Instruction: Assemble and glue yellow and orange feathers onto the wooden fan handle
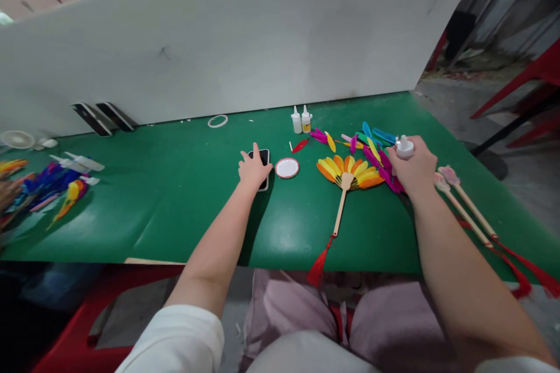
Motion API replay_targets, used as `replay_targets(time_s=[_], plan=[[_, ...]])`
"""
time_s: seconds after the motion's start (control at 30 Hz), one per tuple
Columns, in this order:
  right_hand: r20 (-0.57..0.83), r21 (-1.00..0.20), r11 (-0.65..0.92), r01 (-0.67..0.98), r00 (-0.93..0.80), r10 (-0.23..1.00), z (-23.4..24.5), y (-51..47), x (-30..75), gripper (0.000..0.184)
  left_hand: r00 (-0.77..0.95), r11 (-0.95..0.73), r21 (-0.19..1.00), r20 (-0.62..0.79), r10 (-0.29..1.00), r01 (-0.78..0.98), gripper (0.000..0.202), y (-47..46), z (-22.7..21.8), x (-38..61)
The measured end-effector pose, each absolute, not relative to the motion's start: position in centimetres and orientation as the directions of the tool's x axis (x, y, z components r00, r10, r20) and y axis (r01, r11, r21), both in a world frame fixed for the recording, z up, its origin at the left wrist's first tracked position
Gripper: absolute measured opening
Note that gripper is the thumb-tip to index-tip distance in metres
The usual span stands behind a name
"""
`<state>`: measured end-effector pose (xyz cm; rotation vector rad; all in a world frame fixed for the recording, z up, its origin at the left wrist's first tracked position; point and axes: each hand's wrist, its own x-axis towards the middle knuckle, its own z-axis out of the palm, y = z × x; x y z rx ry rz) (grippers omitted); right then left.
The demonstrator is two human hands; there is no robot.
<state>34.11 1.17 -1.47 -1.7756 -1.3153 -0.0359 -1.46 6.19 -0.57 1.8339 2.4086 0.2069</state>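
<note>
Closest to me, at the bottom of the frame, is the lap of the seated person, in pale mauve trousers [293,306], and just above it a red tassel [319,265] hangs over the edge of the green table [175,204]. It trails from the handle [340,213] of a feather fan [347,179], which lies flat right of centre, its yellow and orange feathers spread away from the person. I'd judge it very light: the handle looks stiff, probably wood, and is the place to take hold, since the feathers look soft and easily bent or pulled loose. To the right, two long pale sticks [472,205] with pinkish ends lie side by side. The right hand [415,169], right of centre, is curled around a white bottle [405,147]; that looks light and smooth, perhaps squeezable, so a gentle grip round its body should do. The left hand [254,170], mid-frame, has its fingers spread and grips nothing; it lies over a phone [264,157], though I can't tell how firmly it touches. Beside that sits a white oval disc [287,168] with a reddish rim. Farther off, magenta feathers [373,155] lie near the bottle, then two small white bottles [301,121] stand before the pale partition [262,35].
</note>
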Motion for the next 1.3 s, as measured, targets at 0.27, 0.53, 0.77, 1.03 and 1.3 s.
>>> replay_targets(time_s=[0.27,0.53,0.77,1.03,1.3], plan=[[0.495,-0.648,-0.013,0.761,0.435,0.753,-1.4,0.9,34.1,0.021,-0.092,-0.005,0.313,0.295,0.951,0.950,0.055,2.8,-1.7,-5.7],[0.463,-0.633,-0.045,0.773,0.424,0.778,-1.4,0.7,33.8,0.023,-0.080,-0.085,0.299,0.501,0.862,0.950,0.038,-2.8,-3.4,-9.8],[0.456,-0.632,-0.086,0.770,0.460,0.762,-1.3,0.6,33.7,0.026,0.175,-0.285,0.138,0.520,0.836,0.949,0.032,-3.1,-3.1,-8.0],[0.465,-0.611,-0.075,0.788,0.434,0.771,-1.5,0.7,33.6,0.028,0.246,-0.303,0.051,0.463,0.852,0.952,0.034,-3.3,-3.4,-7.8],[0.442,-0.627,-0.082,0.775,0.440,0.781,-1.5,0.7,33.7,0.027,0.255,-0.301,0.042,0.432,0.865,0.953,0.033,-3.2,-3.5,-7.7]])
